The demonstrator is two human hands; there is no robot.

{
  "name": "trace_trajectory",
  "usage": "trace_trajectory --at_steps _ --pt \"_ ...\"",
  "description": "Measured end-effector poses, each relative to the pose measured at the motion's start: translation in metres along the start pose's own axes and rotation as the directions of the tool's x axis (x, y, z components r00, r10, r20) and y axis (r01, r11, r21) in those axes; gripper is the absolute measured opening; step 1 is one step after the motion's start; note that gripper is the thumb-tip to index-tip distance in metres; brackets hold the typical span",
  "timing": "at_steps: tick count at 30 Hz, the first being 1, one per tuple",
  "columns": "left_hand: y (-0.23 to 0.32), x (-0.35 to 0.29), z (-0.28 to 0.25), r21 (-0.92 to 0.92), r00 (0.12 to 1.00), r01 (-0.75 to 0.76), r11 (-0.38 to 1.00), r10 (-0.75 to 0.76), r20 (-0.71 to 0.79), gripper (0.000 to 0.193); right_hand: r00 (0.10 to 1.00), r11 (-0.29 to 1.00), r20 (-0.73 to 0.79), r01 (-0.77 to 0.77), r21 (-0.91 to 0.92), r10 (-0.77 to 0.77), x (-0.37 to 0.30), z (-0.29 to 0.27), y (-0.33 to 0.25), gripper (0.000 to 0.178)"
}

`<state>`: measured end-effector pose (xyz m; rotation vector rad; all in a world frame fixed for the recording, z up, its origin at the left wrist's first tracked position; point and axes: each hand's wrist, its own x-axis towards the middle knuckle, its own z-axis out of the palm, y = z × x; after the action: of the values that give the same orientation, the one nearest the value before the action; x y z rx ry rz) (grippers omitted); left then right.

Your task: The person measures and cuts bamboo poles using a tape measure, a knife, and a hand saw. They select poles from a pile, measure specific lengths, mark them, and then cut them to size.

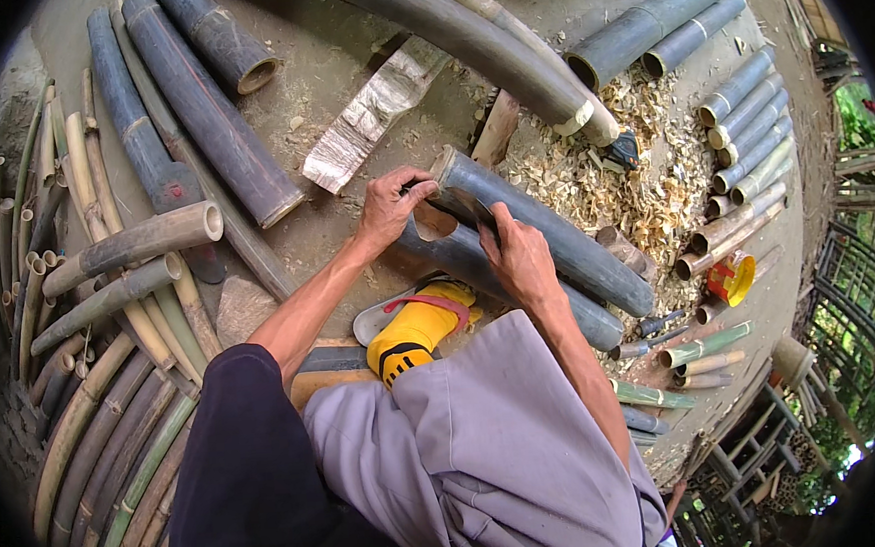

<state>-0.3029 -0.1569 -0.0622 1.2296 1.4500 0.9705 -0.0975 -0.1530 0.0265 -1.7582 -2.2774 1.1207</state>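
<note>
Head view: left hand [391, 208] curls, hold unclear, by the mouth of a blue-grey bamboo tube [465, 256] slanting toward the floor's [298, 93] right edge, right hand [519, 256] beyond clenching a dark flat blade [471, 207].

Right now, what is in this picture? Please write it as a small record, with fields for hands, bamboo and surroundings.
Left hand: by the open end of the nearer dark tube; grip unclear
Right hand: holds a dark flat tool
Bamboo: nearer tube, cut end showing a paler inside; another dark tube alongside
Beyond: pale shavings
Far right: red-and-yellow container
Left side: many bamboo poles
Foot: yellow sock in a sandal
</note>
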Motion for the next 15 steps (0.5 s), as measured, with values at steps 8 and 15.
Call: trace_trajectory --at_steps 8,15 --pt "-0.0013 0.0018 0.0012 0.076 0.999 -0.042 0.996 0.043 -0.004 0.019 0.999 0.999 0.038 -0.025 -0.026 0.026 -0.0002 0.0023 0.0038 0.018" --pt "0.003 0.0001 0.0007 0.095 0.999 -0.046 0.994 0.047 -0.008 0.019 0.998 0.996 0.052 -0.026 -0.084 0.03 0.0007 -0.0041 0.0004 0.018"
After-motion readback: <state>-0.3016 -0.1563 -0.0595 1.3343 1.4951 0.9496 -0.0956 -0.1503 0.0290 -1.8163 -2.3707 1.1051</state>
